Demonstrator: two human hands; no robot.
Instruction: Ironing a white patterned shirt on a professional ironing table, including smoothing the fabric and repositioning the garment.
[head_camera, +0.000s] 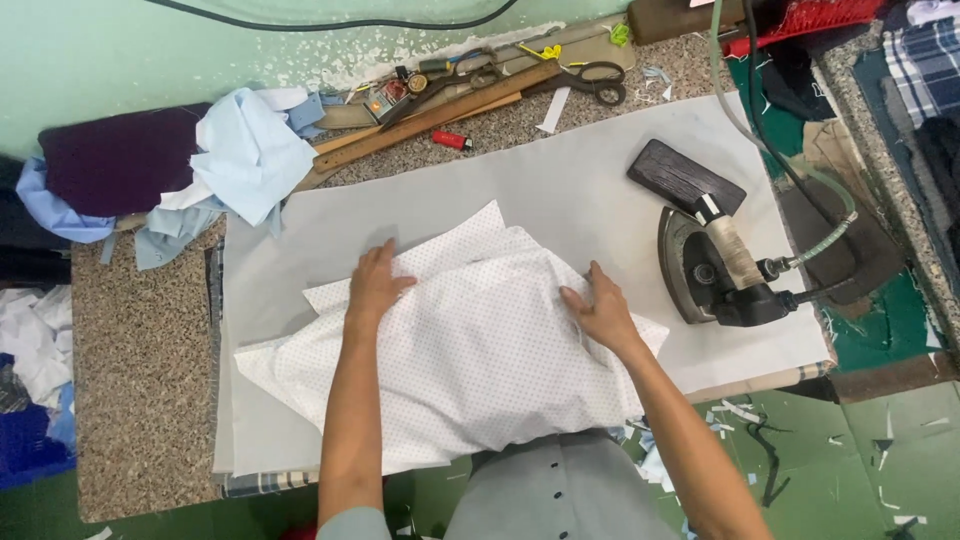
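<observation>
A white fabric piece with small dots (470, 360) lies crumpled and folded on a grey pressing pad (560, 180). My left hand (376, 285) rests flat on its upper left part, fingers together and pointing away from me. My right hand (600, 305) presses on the fabric's right side, fingers spread slightly. Neither hand grips anything; both lie palm down on the cloth.
A heavy steam iron (715, 265) with a hose stands at the pad's right beside a dark block (685, 177). Scissors (595, 80), a wooden ruler (430, 118), a red lighter (452, 140) and light blue cloth pieces (245, 155) lie at the back. Fabric scraps litter the green floor (880, 470).
</observation>
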